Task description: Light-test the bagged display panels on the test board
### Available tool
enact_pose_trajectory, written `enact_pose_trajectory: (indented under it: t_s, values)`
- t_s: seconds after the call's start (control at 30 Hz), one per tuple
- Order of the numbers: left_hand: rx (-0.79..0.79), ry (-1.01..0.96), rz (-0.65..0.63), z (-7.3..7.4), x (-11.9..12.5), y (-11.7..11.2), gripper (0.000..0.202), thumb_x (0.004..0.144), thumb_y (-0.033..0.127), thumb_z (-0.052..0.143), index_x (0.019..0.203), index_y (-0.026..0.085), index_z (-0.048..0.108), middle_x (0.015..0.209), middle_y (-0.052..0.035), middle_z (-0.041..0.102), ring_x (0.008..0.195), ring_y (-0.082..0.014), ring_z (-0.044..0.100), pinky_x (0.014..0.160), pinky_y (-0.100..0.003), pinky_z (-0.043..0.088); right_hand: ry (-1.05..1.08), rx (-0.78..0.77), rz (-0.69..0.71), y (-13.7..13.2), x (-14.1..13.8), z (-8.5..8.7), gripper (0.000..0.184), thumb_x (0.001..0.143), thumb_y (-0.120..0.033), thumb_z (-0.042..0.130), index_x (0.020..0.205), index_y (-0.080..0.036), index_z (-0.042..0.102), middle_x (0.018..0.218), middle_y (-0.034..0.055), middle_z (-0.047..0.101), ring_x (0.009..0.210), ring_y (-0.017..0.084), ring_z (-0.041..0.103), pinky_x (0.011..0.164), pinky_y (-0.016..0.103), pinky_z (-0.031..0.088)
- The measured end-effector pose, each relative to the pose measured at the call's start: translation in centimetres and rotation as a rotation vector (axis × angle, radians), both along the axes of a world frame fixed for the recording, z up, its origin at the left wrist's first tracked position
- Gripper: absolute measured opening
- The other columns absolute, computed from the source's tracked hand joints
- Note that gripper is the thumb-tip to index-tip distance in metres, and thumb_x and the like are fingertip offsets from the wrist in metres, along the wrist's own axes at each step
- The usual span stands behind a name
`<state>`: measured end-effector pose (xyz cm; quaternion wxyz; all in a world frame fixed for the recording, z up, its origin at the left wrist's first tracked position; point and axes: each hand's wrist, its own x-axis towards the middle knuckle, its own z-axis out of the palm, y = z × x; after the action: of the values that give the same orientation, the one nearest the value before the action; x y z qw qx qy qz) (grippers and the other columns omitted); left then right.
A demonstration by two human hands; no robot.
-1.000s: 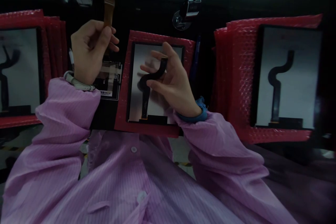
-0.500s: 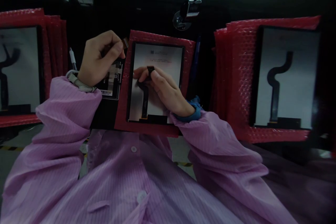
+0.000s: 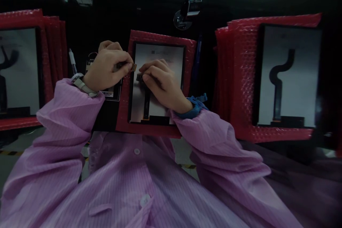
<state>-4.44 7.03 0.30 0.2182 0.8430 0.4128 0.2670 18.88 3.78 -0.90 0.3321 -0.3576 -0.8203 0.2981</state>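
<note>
A display panel [image 3: 174,55], back side up, lies on a red bubble-wrap sheet [image 3: 124,114] in front of me. From its lower edge rises a black flex cable [image 3: 146,105]. My right hand [image 3: 162,83] is closed over the panel, pinching the end of that cable between thumb and fingers. My left hand [image 3: 108,66] is at the panel's left edge, with thumb and forefinger pinched on a small ribbon connector [image 3: 134,67] with gold-coloured contacts. The two connector ends are close together but apart. Under my left hand a circuit board [image 3: 112,94] is partly hidden.
At the right, another display panel [image 3: 301,78] rests on a stack of red bubble-wrap bags [image 3: 244,78]. A similar panel [image 3: 22,64] is at the left. A white pen [image 3: 72,58], a blue pen [image 3: 198,53] and a shiny metal device [image 3: 189,10] are on the dark bench.
My left hand has come down and right with the ribbon connector, onto the panel's left edge. My right hand has shifted its pinch and brought the flex cable's end leftward, towards the connector.
</note>
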Motion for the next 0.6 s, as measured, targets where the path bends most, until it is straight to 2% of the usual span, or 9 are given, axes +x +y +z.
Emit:
enact_pose_trajectory:
  t_s: [0.17,0.27,0.47,0.6]
  values:
    - [0.017,0.051,-0.046,-0.2,0.1,0.2,0.022,0.093,0.037,0.054,0.083,0.025,0.069,0.076,-0.0029,0.062,0.083,-0.0236,0.058,0.100,-0.059,0.039,-0.057,0.026,-0.053,0.6,-0.2,-0.4,0.029,0.108,-0.038,0.040,0.090,-0.021,0.056,0.109,0.0080,0.066,0.104,0.022,0.059,0.101,0.045,0.047]
    - [0.007,0.082,-0.061,-0.3,0.0,0.3,0.027,0.095,0.042,0.050,0.083,0.026,0.068,0.076,-0.0027,0.063,0.083,-0.0228,0.055,0.100,-0.060,0.037,-0.037,0.035,-0.017,0.8,-0.3,-0.6,0.029,0.108,-0.039,0.041,0.090,-0.022,0.056,0.108,0.0082,0.066,0.104,0.023,0.059,0.102,0.047,0.048]
    - [-0.075,0.154,-0.047,0.8,0.6,-0.2,0.022,0.092,0.038,0.052,0.082,0.025,0.066,0.079,-0.0023,0.065,0.089,-0.0212,0.053,0.109,-0.054,0.032,0.017,0.081,0.009,0.9,-0.4,-0.9,0.027,0.108,-0.037,0.045,0.088,-0.021,0.055,0.105,0.0065,0.066,0.100,0.021,0.059,0.100,0.047,0.050]
    - [-0.088,0.132,-0.030,1.1,1.0,-0.5,0.022,0.092,0.035,0.053,0.081,0.022,0.066,0.080,-0.0028,0.066,0.094,-0.0226,0.056,0.111,-0.055,0.030,0.012,0.078,0.000,0.8,-0.5,-0.9,0.025,0.108,-0.036,0.045,0.089,-0.021,0.055,0.105,0.0065,0.066,0.100,0.022,0.059,0.100,0.048,0.050]
